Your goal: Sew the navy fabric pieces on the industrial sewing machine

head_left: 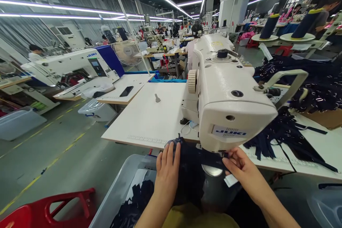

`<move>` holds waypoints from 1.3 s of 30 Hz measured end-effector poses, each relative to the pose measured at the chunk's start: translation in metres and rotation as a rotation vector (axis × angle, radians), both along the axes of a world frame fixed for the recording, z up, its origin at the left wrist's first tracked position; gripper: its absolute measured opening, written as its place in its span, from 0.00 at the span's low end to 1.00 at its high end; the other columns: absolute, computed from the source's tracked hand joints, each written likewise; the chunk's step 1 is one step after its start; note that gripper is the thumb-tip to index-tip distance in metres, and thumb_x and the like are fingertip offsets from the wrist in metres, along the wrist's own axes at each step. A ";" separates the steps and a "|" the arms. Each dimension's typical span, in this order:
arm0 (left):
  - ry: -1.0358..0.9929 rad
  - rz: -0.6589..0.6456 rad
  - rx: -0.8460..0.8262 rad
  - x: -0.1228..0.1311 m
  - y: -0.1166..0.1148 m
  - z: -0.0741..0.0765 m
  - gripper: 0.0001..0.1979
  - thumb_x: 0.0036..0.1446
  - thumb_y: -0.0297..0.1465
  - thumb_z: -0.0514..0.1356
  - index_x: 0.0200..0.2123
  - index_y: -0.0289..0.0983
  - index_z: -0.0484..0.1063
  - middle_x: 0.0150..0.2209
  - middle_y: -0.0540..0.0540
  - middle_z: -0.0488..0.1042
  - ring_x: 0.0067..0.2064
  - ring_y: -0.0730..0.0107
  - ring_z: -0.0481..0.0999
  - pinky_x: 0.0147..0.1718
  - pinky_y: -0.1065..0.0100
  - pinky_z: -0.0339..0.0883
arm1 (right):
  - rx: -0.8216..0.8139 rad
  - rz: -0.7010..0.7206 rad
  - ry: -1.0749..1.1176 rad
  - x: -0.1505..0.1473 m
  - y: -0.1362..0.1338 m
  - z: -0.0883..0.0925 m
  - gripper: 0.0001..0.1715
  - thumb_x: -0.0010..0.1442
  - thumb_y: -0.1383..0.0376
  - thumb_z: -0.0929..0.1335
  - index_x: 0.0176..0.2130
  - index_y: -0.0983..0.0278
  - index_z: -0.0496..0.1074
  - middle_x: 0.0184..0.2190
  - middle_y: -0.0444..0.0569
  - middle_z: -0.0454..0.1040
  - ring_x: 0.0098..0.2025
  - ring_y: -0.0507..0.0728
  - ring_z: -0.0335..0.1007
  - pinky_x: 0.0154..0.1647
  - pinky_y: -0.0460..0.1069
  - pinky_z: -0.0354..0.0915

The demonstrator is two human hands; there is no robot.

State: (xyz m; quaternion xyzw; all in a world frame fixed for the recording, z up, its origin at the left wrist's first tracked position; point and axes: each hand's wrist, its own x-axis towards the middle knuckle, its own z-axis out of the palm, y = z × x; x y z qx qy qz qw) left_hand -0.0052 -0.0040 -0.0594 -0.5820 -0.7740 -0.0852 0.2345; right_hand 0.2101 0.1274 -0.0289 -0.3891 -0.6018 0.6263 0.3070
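Note:
The fingers of my left hand (169,165) lie stretched out and flat on a piece of dark navy fabric (191,165), left of the white sewing machine (227,96). Under the machine's head the fabric runs across to the right. There my right hand (242,167) pinches its edge with thumb and fingers, close beside the needle area. The needle itself is mostly hidden by the head. A small white label (230,180) hangs just below my right fingers. Part of the fabric drapes down toward my lap.
A clear plastic bin (117,181) with navy pieces stands at my left. Navy straps (280,135) are heaped on the table at right. A grey metal piece (157,98) lies on the white tabletop (144,121), a phone (126,91) farther left. A red stool (53,208) is at lower left.

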 end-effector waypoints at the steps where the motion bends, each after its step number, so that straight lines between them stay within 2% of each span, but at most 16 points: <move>1: 0.007 0.013 -0.012 -0.003 0.001 -0.005 0.39 0.54 0.13 0.44 0.68 0.36 0.39 0.62 0.35 0.60 0.62 0.55 0.60 0.56 0.52 0.58 | 0.076 0.001 -0.042 -0.007 -0.001 -0.003 0.18 0.56 0.51 0.68 0.40 0.59 0.64 0.35 0.45 0.63 0.34 0.54 0.64 0.30 0.47 0.67; 3: 0.018 -0.004 -0.005 -0.001 0.005 -0.012 0.38 0.54 0.13 0.43 0.68 0.34 0.38 0.63 0.34 0.59 0.62 0.56 0.61 0.55 0.54 0.59 | 0.224 -0.009 -0.153 -0.015 -0.002 -0.007 0.16 0.59 0.51 0.66 0.39 0.60 0.64 0.31 0.43 0.62 0.33 0.54 0.64 0.31 0.48 0.66; 5: 0.044 -0.136 0.043 0.009 0.010 -0.011 0.35 0.57 0.15 0.44 0.67 0.32 0.42 0.63 0.34 0.58 0.64 0.58 0.58 0.58 0.56 0.56 | 0.322 -0.016 -0.240 -0.016 -0.001 -0.007 0.15 0.61 0.52 0.64 0.38 0.60 0.64 0.28 0.42 0.61 0.30 0.54 0.62 0.30 0.48 0.64; 9: 0.126 -0.545 0.046 0.030 0.019 0.012 0.22 0.65 0.26 0.47 0.62 0.35 0.59 0.64 0.42 0.59 0.65 0.66 0.55 0.62 0.63 0.49 | 0.381 0.092 -0.275 -0.004 0.004 0.001 0.15 0.64 0.52 0.60 0.37 0.60 0.63 0.28 0.42 0.62 0.30 0.54 0.61 0.29 0.47 0.62; 12: 0.069 -0.633 0.033 0.034 0.022 0.028 0.16 0.66 0.27 0.47 0.53 0.36 0.69 0.61 0.45 0.63 0.64 0.67 0.58 0.60 0.65 0.53 | 0.374 0.211 -0.277 0.009 0.007 0.007 0.13 0.66 0.53 0.59 0.43 0.59 0.63 0.29 0.42 0.63 0.33 0.54 0.62 0.35 0.47 0.62; 15: 0.009 -0.666 0.055 0.033 0.023 0.031 0.14 0.66 0.26 0.48 0.47 0.36 0.71 0.59 0.47 0.67 0.64 0.68 0.58 0.60 0.64 0.53 | 0.362 0.229 -0.278 0.016 0.008 0.007 0.15 0.67 0.54 0.60 0.49 0.58 0.61 0.31 0.42 0.64 0.35 0.54 0.63 0.38 0.48 0.62; 18: -0.011 -0.643 0.057 0.037 0.022 0.026 0.13 0.66 0.26 0.48 0.45 0.37 0.72 0.60 0.47 0.65 0.65 0.68 0.56 0.61 0.62 0.50 | 0.406 0.194 -0.296 0.014 0.008 0.006 0.14 0.67 0.54 0.59 0.48 0.58 0.62 0.31 0.44 0.65 0.35 0.55 0.63 0.37 0.48 0.63; 21: 0.005 -0.588 0.062 0.041 0.019 0.023 0.15 0.66 0.27 0.49 0.52 0.39 0.69 0.62 0.47 0.62 0.66 0.67 0.53 0.62 0.59 0.45 | 0.461 0.168 -0.304 0.009 0.007 0.006 0.13 0.67 0.54 0.59 0.44 0.59 0.64 0.32 0.45 0.66 0.36 0.56 0.64 0.39 0.49 0.64; 25: 0.049 -0.549 0.015 0.043 0.016 0.024 0.21 0.66 0.29 0.49 0.62 0.43 0.59 0.65 0.47 0.58 0.67 0.65 0.51 0.63 0.57 0.37 | 0.480 0.147 -0.308 0.007 0.007 0.005 0.14 0.66 0.54 0.59 0.43 0.59 0.66 0.36 0.47 0.70 0.41 0.57 0.67 0.43 0.49 0.66; 30: 0.065 -0.502 0.023 0.043 0.015 0.025 0.21 0.66 0.29 0.49 0.61 0.43 0.61 0.64 0.45 0.58 0.66 0.63 0.51 0.63 0.56 0.35 | 0.515 0.176 -0.321 0.005 0.013 0.004 0.18 0.66 0.54 0.59 0.47 0.58 0.70 0.47 0.52 0.71 0.52 0.60 0.66 0.52 0.52 0.65; 35: 0.068 -0.469 0.029 0.047 0.015 0.024 0.21 0.65 0.28 0.48 0.61 0.43 0.62 0.64 0.44 0.59 0.66 0.63 0.53 0.62 0.58 0.38 | 0.593 0.274 -0.365 0.002 0.021 0.009 0.20 0.67 0.55 0.58 0.45 0.58 0.74 0.45 0.53 0.72 0.49 0.62 0.67 0.49 0.55 0.65; 39: 0.066 -0.451 0.038 0.051 0.015 0.024 0.22 0.65 0.27 0.48 0.61 0.42 0.61 0.64 0.43 0.59 0.66 0.63 0.53 0.62 0.58 0.38 | 0.651 0.276 -0.389 0.004 0.021 0.006 0.19 0.68 0.56 0.58 0.47 0.57 0.73 0.48 0.53 0.71 0.52 0.63 0.64 0.52 0.57 0.63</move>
